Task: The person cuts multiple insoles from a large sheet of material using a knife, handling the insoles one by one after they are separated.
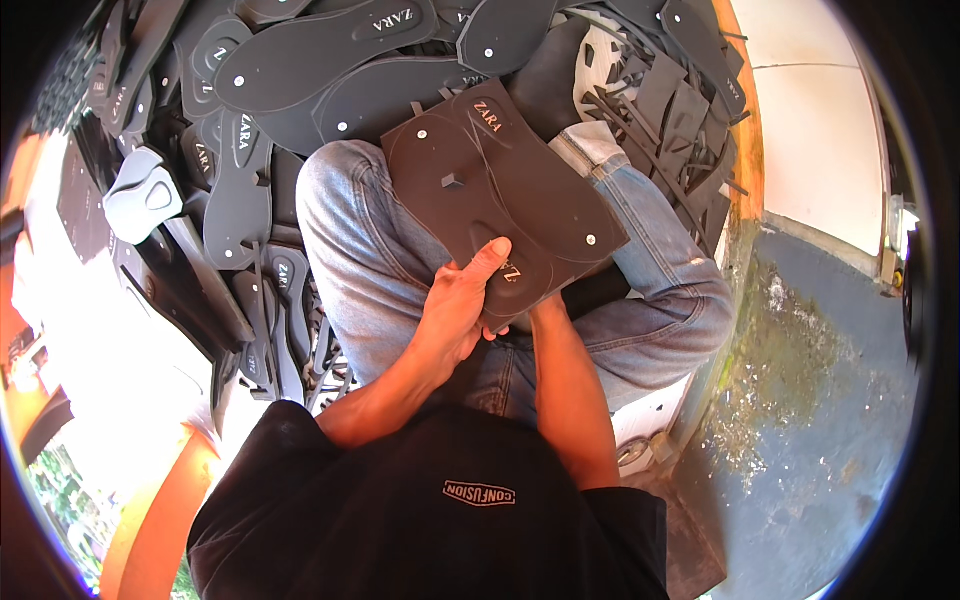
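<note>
Left hand [455,315] fingers clamped on near edge of dark die-cut rubber sheet [500,195] resting over lap; right hand mostly hidden beneath, grip unclear. Best: steady sheet, press sole outline free evenly.

Single head-worn fisheye view, aimed steeply down from close above the seated person's lap [400,260]; edges bend at the rim. Floor [810,400] falls at right.

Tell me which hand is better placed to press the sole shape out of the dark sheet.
Probably the left hand: it lies on top of the dark sheet, thumb on the near edge beside the cut sole outline. The right hand is hidden beneath the sheet, apparently supporting it over the lap, so it seems less free.
</note>
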Demonstrator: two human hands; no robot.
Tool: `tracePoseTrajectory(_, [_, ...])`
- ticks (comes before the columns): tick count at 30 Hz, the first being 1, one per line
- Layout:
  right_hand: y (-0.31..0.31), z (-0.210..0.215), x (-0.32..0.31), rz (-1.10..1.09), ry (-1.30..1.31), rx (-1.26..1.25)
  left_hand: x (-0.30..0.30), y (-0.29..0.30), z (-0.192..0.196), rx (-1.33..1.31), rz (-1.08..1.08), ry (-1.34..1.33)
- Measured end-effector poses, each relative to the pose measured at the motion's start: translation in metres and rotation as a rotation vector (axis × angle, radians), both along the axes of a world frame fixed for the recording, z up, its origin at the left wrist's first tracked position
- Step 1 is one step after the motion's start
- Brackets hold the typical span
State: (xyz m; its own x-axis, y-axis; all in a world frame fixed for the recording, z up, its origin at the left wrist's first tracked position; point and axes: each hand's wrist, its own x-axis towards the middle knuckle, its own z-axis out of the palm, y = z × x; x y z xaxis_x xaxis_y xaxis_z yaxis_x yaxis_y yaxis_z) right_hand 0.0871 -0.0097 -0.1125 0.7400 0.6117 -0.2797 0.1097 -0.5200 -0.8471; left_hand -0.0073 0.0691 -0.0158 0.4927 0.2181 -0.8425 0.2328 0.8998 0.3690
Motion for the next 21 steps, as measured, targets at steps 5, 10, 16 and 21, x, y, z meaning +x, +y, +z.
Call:
tracePoseTrajectory(5, [0.009,-0.001,0.01,0.014,-0.003,-0.024,-0.004,0.004,0.001,-0.01,-0.022,-0.044])
tracePoseTrajectory(10, [0.019,-0.002,0.016,0.035,0.0,-0.043,-0.012,0.008,-0.002,-0.027,-0.056,-0.043])
tracePoseTrajectory(16, [0.024,-0.001,0.02,0.063,0.011,-0.072,-0.023,0.012,-0.005,-0.034,-0.083,-0.047])
tracePoseTrajectory(21, [0.034,0.001,0.026,0.107,0.022,-0.123,-0.039,0.019,-0.002,0.024,-0.144,-0.06])
